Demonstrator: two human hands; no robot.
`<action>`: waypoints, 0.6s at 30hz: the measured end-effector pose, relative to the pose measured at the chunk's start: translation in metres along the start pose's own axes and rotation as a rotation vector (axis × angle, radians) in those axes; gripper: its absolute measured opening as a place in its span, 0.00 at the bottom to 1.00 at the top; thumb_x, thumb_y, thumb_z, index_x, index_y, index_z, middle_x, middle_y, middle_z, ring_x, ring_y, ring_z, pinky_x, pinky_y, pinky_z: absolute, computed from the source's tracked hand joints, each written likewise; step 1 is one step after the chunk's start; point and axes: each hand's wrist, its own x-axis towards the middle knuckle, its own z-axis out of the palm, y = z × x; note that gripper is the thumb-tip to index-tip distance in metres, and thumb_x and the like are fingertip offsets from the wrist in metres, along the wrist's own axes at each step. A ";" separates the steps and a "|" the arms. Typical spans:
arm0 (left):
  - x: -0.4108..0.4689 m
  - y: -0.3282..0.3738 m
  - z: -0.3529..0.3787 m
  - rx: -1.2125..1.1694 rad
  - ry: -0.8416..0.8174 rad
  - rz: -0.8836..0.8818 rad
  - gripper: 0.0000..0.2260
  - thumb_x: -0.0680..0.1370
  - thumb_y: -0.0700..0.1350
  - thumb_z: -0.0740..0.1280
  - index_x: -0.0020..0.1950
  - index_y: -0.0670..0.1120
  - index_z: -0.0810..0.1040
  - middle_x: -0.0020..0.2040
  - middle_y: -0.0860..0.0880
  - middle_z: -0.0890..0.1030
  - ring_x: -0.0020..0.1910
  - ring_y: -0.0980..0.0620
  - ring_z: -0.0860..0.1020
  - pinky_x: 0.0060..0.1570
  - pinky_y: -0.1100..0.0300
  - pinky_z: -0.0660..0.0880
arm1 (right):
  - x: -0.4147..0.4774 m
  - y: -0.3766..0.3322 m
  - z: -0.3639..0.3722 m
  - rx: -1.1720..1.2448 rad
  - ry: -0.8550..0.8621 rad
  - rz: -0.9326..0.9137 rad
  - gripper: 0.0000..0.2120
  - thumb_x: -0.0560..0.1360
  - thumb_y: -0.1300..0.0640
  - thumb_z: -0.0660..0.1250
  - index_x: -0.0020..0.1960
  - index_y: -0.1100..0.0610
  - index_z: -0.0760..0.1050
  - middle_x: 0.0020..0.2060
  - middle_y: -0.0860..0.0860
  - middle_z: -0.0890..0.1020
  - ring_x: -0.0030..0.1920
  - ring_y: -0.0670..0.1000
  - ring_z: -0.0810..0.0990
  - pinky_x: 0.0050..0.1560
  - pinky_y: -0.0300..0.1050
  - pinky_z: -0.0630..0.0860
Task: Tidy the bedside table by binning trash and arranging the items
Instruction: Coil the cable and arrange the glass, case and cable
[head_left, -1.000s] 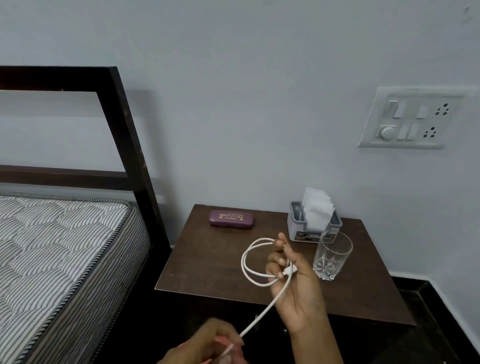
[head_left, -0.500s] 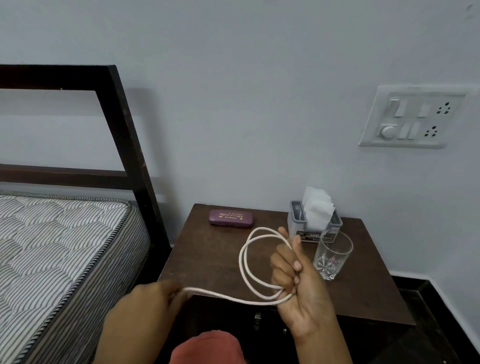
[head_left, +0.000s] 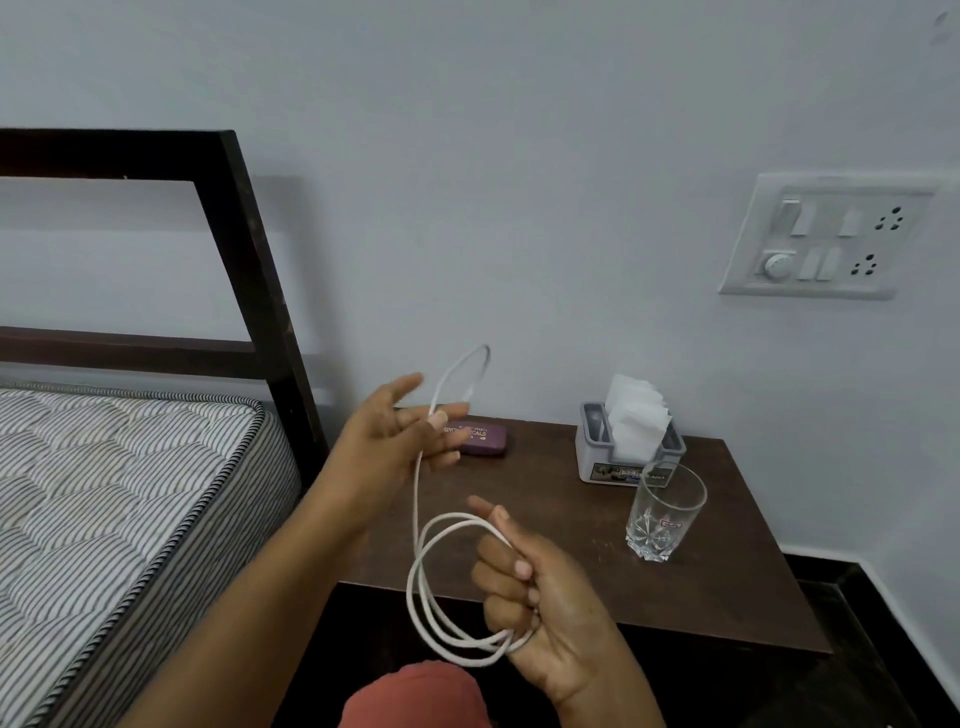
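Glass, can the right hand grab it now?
Probably not yet: the right hand grips the cable coils. The glass stands near it on the table, nothing between, so freeing the hand should do.

The left hand (head_left: 395, 441) covers the left end of the purple case (head_left: 485, 440), so its gold lettering reads only in part. The top loop of the white cable (head_left: 415, 509) is blurred, and its end there is too smeared to make out. The coils are hidden behind curled fingers where they pass through the right hand (head_left: 540, 597). The glass (head_left: 665, 512) overlaps the tissue holder (head_left: 597, 457), whose label is too small to read. The mattress (head_left: 104, 493) and headboard (head_left: 234, 260) run off the left edge. A reddish cloth (head_left: 415, 696) is cut by the bottom edge.
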 end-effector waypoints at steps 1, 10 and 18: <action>0.001 0.004 0.001 0.116 -0.066 0.012 0.15 0.78 0.35 0.60 0.65 0.41 0.70 0.53 0.44 0.83 0.44 0.54 0.84 0.47 0.60 0.80 | 0.000 0.000 0.000 -0.003 0.008 -0.010 0.14 0.73 0.58 0.61 0.57 0.62 0.73 0.21 0.47 0.62 0.17 0.40 0.58 0.13 0.29 0.55; -0.019 -0.007 -0.003 0.764 -0.315 0.493 0.08 0.75 0.49 0.66 0.51 0.57 0.82 0.51 0.59 0.83 0.56 0.65 0.78 0.55 0.73 0.70 | 0.004 -0.008 -0.006 0.137 -0.015 -0.017 0.32 0.76 0.38 0.51 0.45 0.63 0.81 0.24 0.53 0.74 0.14 0.42 0.59 0.15 0.27 0.52; -0.025 -0.009 0.010 1.004 -0.318 0.585 0.13 0.74 0.42 0.63 0.51 0.59 0.79 0.42 0.60 0.69 0.37 0.61 0.74 0.33 0.65 0.71 | -0.003 -0.005 0.009 -0.072 -0.084 -0.054 0.33 0.70 0.29 0.52 0.35 0.58 0.76 0.28 0.53 0.73 0.16 0.43 0.61 0.20 0.29 0.50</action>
